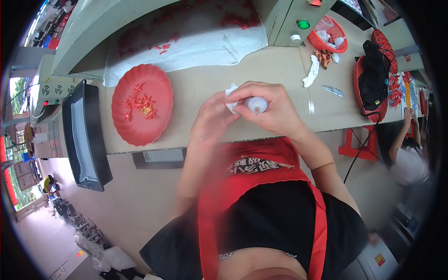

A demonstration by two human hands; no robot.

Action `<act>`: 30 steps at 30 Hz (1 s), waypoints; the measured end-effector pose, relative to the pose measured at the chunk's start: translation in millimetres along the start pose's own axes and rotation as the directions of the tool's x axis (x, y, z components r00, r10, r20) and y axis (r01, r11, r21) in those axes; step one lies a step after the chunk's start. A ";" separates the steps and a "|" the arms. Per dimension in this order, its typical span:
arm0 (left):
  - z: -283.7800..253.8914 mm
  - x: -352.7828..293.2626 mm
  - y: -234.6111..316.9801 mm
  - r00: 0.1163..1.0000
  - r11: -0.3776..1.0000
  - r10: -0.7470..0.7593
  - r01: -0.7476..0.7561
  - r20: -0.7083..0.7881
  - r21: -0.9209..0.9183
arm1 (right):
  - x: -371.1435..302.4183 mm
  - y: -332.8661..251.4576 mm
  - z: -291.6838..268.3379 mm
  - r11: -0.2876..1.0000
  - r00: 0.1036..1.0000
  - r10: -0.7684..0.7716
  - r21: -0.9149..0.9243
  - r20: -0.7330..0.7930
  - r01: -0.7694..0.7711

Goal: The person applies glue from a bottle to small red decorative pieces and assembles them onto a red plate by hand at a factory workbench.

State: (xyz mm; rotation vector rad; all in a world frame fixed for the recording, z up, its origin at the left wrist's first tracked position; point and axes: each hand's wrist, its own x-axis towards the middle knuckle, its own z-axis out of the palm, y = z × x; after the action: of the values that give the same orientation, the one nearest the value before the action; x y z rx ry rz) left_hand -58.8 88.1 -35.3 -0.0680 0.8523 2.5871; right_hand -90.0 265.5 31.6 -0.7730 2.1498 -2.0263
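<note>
Both my hands meet over the front of the table. In my right hand [275, 108] is a small whitish bottle [256, 105], its end facing up toward me and the fingers wrapped round it. My left hand [210, 117] pinches a crumpled white tissue [231, 99], held against the right fingertips beside the bottle. Part of the tissue is hidden by the fingers. To the left of my hands lies a red scalloped plate [142, 81] with several small red pieces [140, 105] on it, some with gold-coloured parts.
Beyond my hands, a white sheet [205, 53] with scattered red pieces lies under a pale green machine housing [287, 23]. A black tray [95, 149] stands at the left edge. At right are a red basket [344, 45], a white cloth strip [311, 72], a black bag [373, 79] and another person [408, 158].
</note>
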 end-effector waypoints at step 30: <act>-3.1 44.1 -10.6 0.890 0.837 -0.456 0.436 -0.019 0.330 | -40.6 11.8 -50.2 0.832 0.994 -0.092 -0.544 0.052 0.105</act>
State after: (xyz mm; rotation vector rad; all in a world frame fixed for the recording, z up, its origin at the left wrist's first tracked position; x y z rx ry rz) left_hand -95.1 110.3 -51.3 -0.0809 1.0846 1.9784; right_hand -78.2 327.8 15.1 -0.9731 2.7647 -1.4124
